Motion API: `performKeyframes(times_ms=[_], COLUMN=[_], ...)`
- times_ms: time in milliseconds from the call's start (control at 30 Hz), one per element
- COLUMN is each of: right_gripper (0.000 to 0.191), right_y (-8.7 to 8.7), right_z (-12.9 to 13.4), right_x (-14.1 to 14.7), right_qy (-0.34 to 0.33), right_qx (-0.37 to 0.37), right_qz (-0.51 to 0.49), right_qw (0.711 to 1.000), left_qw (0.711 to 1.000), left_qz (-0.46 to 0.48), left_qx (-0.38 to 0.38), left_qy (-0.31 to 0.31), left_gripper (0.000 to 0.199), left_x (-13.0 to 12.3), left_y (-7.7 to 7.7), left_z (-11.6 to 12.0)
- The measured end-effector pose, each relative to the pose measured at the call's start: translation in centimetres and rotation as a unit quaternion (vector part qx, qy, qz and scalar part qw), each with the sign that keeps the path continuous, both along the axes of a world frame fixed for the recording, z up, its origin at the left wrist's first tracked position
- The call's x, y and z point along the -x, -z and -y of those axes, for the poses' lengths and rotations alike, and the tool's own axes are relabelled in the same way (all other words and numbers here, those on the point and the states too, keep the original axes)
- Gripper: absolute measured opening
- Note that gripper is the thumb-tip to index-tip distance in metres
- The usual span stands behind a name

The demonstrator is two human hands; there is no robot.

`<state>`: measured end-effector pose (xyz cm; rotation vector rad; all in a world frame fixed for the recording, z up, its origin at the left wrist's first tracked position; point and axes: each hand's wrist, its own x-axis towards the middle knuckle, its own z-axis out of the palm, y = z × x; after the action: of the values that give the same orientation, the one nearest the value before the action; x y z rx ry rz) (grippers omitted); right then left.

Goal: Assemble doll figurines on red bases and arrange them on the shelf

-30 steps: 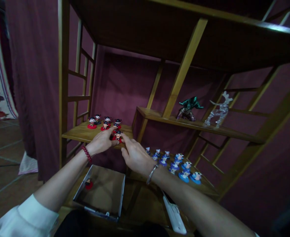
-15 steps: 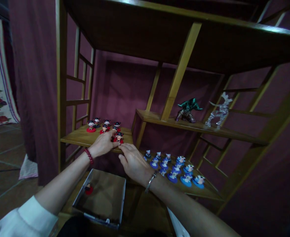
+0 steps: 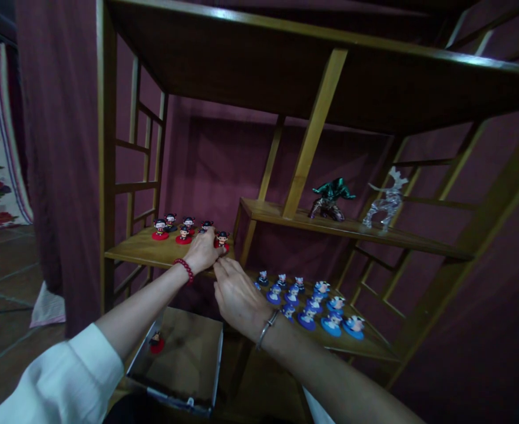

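The left hand [image 3: 201, 250] and the front figurine [image 3: 222, 238] have shifted right along the shelf [image 3: 138, 252]. The figurine stands near the front edge, the right hand [image 3: 239, 291] just beside it; whether either grip pinches it, one cannot tell. Bare wood lies open leftward.

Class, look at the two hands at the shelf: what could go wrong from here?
1. The figurine by the left thumb stands near the right front corner of the shelf; a nudge might tip it off.
2. The left hand is close among red-based figurines, so its fingers could knock a neighbour over.
3. The right hand and forearm appear near the blue-based figurines; a careless sweep might brush them.
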<state>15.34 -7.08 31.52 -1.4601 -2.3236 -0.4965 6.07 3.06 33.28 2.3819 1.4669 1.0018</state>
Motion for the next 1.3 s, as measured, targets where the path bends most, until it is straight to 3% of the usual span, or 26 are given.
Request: performKeyframes(times_ms=[267,600,1300], right_gripper=[0.038,0.031,0.041], right_y=[-0.4,-0.6,0.3], right_z=[0.5,0.5,0.1], right_x=[-0.2,-0.6,-0.6], right_qy=[-0.01,-0.017,-0.007], right_qx=[0.018,0.035,0.009], right_qz=[0.012,0.019,0.069], right_qw=[1.0,0.999,0.998], left_qw=[0.998,0.995,0.982], left_qz=[-0.053,-0.099,-0.161], left_qx=[-0.007,-0.003,0.07], left_qy=[-0.011,-0.024,-0.066], left_gripper=[0.03,0.034,0.042], left_x=[-1.8,-3.9,-5.6], left_y=[0.0,-1.2,-1.2], left_z=[-1.3,-1.8,-4.0])
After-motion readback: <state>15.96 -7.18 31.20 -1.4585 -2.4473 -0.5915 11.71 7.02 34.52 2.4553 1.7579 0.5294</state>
